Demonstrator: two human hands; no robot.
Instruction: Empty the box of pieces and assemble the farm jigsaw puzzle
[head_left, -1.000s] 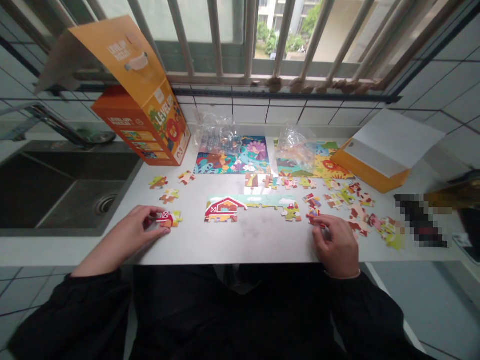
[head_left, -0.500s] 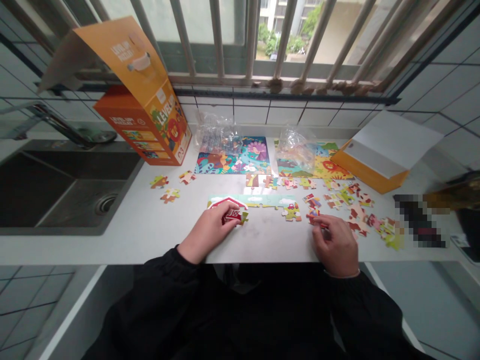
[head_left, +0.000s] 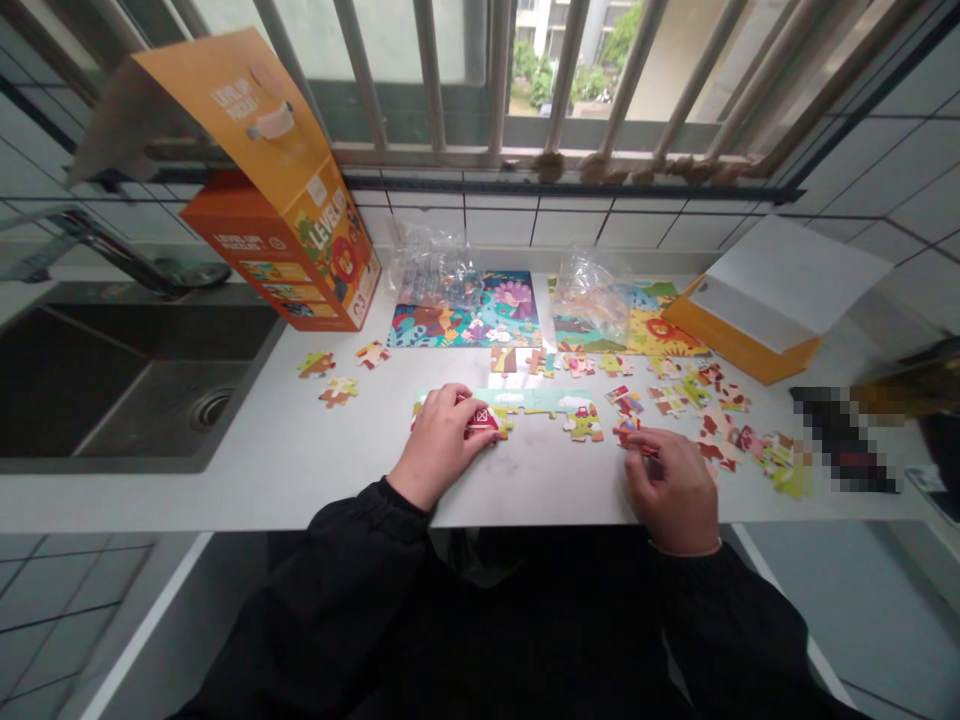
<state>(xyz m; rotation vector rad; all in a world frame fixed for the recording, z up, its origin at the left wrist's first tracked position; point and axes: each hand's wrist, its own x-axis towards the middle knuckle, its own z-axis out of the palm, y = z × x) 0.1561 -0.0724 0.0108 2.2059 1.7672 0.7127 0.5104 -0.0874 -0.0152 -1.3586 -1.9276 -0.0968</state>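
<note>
Pinching a barn piece, seemingly to meet the strip beyond, is the left grip; the right grip, hold unclear, touches another piece.

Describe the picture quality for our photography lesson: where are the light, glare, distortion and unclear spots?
Head view: daylight from the window and a glare patch on the counter behind the puzzle; also in head view, bags glint, bars fan outward towards the top, probably wide-lens distortion, black sleeves show little detail, and a dark item at right is pixelated.
</note>
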